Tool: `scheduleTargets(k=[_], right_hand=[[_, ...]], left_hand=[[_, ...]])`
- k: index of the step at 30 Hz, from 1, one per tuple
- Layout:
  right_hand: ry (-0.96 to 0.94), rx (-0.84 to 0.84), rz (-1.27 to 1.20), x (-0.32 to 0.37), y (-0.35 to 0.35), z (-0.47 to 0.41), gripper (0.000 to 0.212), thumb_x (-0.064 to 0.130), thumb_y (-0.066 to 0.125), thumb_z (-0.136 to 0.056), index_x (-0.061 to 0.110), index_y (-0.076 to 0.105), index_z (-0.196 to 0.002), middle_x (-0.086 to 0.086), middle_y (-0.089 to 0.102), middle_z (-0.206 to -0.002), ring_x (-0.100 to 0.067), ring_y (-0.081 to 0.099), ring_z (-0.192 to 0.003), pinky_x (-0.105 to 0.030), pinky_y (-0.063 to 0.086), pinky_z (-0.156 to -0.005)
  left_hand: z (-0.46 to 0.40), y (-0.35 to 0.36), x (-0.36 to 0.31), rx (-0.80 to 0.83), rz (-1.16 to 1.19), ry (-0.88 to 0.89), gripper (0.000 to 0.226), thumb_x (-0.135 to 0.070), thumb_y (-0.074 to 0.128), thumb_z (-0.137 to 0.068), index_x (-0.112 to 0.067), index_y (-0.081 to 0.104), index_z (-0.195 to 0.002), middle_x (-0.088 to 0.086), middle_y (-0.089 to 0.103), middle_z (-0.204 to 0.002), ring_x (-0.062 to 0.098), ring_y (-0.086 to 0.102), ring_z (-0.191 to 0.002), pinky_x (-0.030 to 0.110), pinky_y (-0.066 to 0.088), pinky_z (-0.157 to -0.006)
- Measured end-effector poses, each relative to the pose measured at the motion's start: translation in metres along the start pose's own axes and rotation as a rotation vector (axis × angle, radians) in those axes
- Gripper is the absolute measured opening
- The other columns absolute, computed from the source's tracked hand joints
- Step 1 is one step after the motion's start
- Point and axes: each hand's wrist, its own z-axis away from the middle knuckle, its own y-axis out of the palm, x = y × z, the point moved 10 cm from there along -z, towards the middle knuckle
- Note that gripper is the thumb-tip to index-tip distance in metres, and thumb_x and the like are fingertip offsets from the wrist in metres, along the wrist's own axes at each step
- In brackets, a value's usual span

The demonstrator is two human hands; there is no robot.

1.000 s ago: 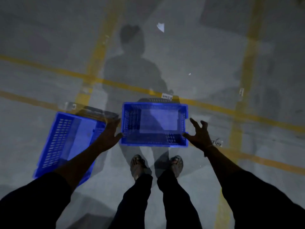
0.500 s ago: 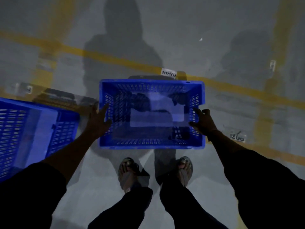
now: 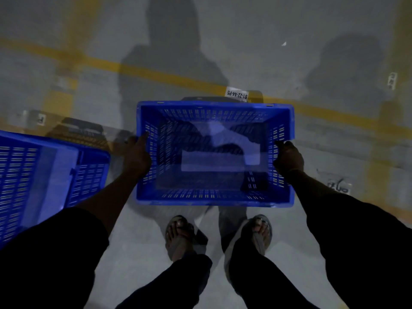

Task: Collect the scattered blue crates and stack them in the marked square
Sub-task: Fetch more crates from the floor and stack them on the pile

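Nearest, two sandalled feet (image 3: 218,235) stand on smooth grey concrete floor (image 3: 138,253). Just beyond them sits the rectangular blue plastic crate with slotted walls (image 3: 214,195), open-topped. The left hand (image 3: 137,156) grips its left rim, fingers curled over the edge; the right hand (image 3: 288,158) grips the right rim. A second blue slotted crate (image 3: 44,179) lies tilted, close left. Farther off, a yellow painted line (image 3: 156,73) crosses, with a white label (image 3: 236,94) on it.

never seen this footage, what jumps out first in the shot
A bright blue crate sits in the middle of the dim grey floor, with the left hand and the right hand gripping its two short sides. A second blue crate lies at the left edge, and yellow floor lines cross behind them.
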Motion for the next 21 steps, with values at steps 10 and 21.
scheduleTargets(k=[10,21], right_hand=[[0.016,-0.082,-0.078,-0.007,-0.11,0.085,0.063,0.004,0.064,-0.078,0.019,0.051,-0.138,-0.022,0.05,-0.129,-0.045,0.059,-0.105,-0.047,0.051,-0.082],[0.11,-0.144,-0.195,-0.039,-0.288,0.285,0.061,0.006,0.065,-0.078,0.015,0.053,-0.137,-0.022,0.051,-0.123,-0.044,0.061,-0.101,-0.046,0.051,-0.081]], left_hand=[[0.039,-0.1,-0.059,0.038,-0.076,0.098,0.063,-0.01,0.048,-0.093,-0.015,0.031,-0.154,0.022,0.041,-0.131,0.047,0.056,-0.094,0.056,0.054,-0.07],[0.154,-0.305,-0.217,0.103,-0.254,0.349,0.072,-0.011,0.051,-0.098,-0.02,0.014,-0.159,0.022,0.031,-0.141,0.041,0.057,-0.066,0.047,0.049,-0.055]])
